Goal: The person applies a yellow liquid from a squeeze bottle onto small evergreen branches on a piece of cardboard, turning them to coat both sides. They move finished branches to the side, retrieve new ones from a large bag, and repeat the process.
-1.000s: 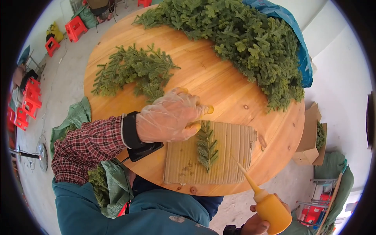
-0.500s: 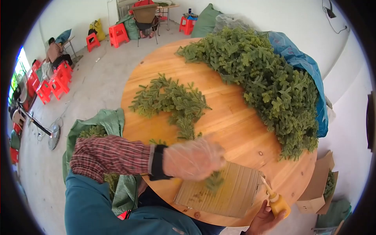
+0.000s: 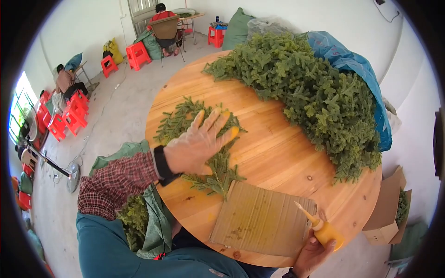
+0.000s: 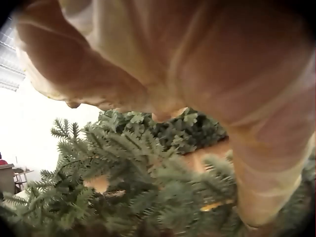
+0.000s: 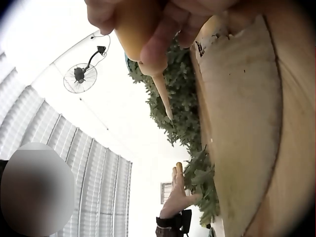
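My left hand [image 3: 197, 143], in a clear glove with yellow-stained fingertips, is spread over a small pile of green fir sprigs [image 3: 181, 121] on the table's left side. Below that hand more sprigs [image 3: 221, 176] reach to the corner of a flat cardboard piece [image 3: 262, 220]. In the left wrist view, sprigs [image 4: 123, 168] fill the area under the gloved fingers. My bare right hand [image 3: 313, 257] grips a yellow squeeze bottle [image 3: 328, 235] at the cardboard's right edge. The bottle's long thin nozzle [image 5: 162, 94] points away from that hand.
A large heap of fir sprigs [image 3: 306, 88] lies along the far right of the round wooden table [image 3: 264, 148], backed by a blue bag [image 3: 366, 83]. A cardboard box [image 3: 384, 217] stands beyond the right edge. Green sacking with sprigs [image 3: 134, 222] is at the left.
My left hand has moved from the cardboard leftward to the sprig pile, its fingers now spread. The sprig that lay on the cardboard is off it. The head view has tilted up.
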Available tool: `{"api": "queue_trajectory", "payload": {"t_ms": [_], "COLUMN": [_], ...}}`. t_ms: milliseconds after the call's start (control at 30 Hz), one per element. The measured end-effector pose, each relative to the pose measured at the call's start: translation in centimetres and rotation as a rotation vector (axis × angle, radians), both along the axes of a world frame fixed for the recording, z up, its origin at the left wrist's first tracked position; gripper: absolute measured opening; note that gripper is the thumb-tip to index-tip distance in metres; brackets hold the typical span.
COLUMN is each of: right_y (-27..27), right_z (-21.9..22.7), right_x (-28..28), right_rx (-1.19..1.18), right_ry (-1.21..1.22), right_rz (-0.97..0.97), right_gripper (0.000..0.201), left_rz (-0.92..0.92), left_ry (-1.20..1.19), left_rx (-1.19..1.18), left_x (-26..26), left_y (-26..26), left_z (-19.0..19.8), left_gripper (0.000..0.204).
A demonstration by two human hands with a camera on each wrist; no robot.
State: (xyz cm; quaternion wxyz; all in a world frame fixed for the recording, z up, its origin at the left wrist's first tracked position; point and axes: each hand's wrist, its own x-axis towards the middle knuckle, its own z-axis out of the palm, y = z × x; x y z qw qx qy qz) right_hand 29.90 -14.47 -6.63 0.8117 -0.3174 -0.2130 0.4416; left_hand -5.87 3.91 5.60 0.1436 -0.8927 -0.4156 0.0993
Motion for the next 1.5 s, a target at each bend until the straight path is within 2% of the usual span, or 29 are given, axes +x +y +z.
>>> {"api": "queue_trajectory", "payload": {"t_ms": [67,233,333,367,433,500,600,633,700,733,833,867,967,1000,1067,1100,1167,1233,1300,1367,1433,1500], "right_y": [0.1,0.4,0.3,0.2,0.1,0.2,0.3,0.3,0.2,0.1,0.1,0.2,0.1,0.0,0.4,0.6,0.8,0.9,1.1,0.9,0.8,0.9], "right_z": [0.1,0.9,0.6,0.4,0.2,0.5,0.5,0.4,0.2,0.0,-0.2,-0.1,0.1,-0.1,-0.3,-0.3,0.0,0.6,1.4,1.2,0.5,0.2], "right_x": [0.0,-0.8,-0.4,-0.3,0.0,0.1,0.0,0.0,-0.1,0.1,0.2,0.1,0.1,0.5,0.6,0.3,0.0,-0.4,-1.1,-1.3,-0.4,-0.2], "right_rx": [0.011,0.029,0.037,0.044,0.048,0.048,0.047,0.049,0.045,0.021,-0.033,-0.018,-0.002,0.018,0.063,0.051,0.064,0.062,0.027,0.005,0.015,0.025], "right_ry": [-0.017,-0.037,-0.035,-0.035,-0.033,-0.068,-0.072,-0.057,-0.041,-0.054,-0.083,-0.084,-0.091,-0.094,-0.089,-0.082,-0.15,-0.188,-0.192,-0.191,-0.177,-0.171], "right_rz": [0.008,0.015,0.022,0.03,0.047,0.066,0.072,0.058,0.063,0.035,0.008,-0.007,0.003,0.018,0.055,0.088,0.062,0.051,0.014,-0.003,0.028,0.046], "right_gripper": [0.048,0.047,0.047,0.048,0.048,0.048,0.048,0.048,0.048,0.048,0.049,0.05,0.053,0.053,0.055,0.055,0.055,0.055,0.055,0.055,0.056,0.057], "left_rz": [0.063,0.116,0.196,0.198,0.154,0.148,0.115,0.127,0.296,0.316,0.183,0.209,0.297,0.332,-0.01,-0.17,0.54,0.654,0.895,0.997,1.17,1.474], "left_ry": [0.035,0.076,-0.054,-0.053,-0.17,-0.229,-0.513,-0.515,-0.776,-0.778,-1.333,-1.338,-1.646,-1.654,-0.769,-0.28,-1.828,-1.851,-1.67,-1.539,-0.715,-0.082], "left_rx": [-0.006,-0.117,-0.419,-0.424,-0.299,-0.232,-0.196,-0.199,-0.183,-0.18,-0.323,-0.314,-0.409,-0.39,0.247,0.491,0.008,0.153,0.326,0.564,0.681,0.119], "left_x": [-0.2,0.6,1.6,1.5,0.7,0.3,-0.2,-0.6,-1.8,-2.4,-4.5,-5.2,-8.0,-10.3,-17.0,-19.3,-17.9,-22.3,-25.4,-27.6,-27.5,-24.2], "left_y": [2.8,7.8,8.8,9.0,10.1,9.7,9.5,9.4,9.4,8.9,7.0,6.1,2.9,2.2,-0.2,-1.4,-6.4,-10.2,-14.4,-18.5,-22.3,-24.0], "left_z": [-0.2,-0.6,-0.1,-0.8,-3.5,-3.5,-2.9,-2.3,-0.7,-0.1,1.6,2.2,3.4,2.9,1.4,0.8,-0.4,-3.4,-6.4,-11.8,-16.5,-16.5], "left_gripper": [0.109,0.116,0.1,0.1,0.086,0.079,0.066,0.066,0.058,0.058,0.047,0.047,0.037,0.037,0.033,0.031,0.034,0.039,0.048,0.059,0.074,0.089]}}
